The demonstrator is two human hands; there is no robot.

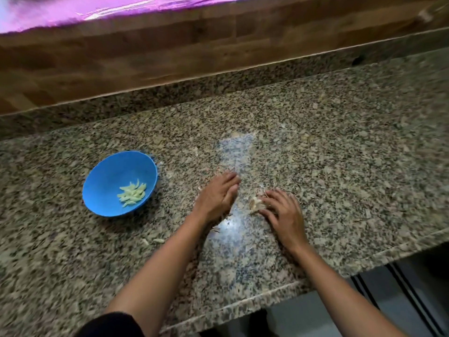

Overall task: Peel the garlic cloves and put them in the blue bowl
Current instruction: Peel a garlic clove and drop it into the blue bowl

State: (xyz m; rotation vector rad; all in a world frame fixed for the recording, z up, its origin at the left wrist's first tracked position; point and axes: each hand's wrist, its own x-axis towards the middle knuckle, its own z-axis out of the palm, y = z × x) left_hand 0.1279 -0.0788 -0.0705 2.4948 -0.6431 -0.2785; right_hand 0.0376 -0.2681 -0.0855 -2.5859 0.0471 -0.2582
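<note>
The blue bowl sits on the granite counter at the left, holding several pale peeled garlic cloves. My left hand lies flat on the counter to the bowl's right, fingers together and extended, palm down. My right hand rests palm down beside it, fingers spread, touching a small heap of papery garlic skins that lies between the two hands. Neither hand visibly grips anything. Two small pale garlic pieces lie on the counter near my left forearm.
The speckled granite counter runs across the view, with its front edge at the lower right. A wooden ledge rises behind it. Scattered bits of skin lie around the hands. The picture is motion-blurred.
</note>
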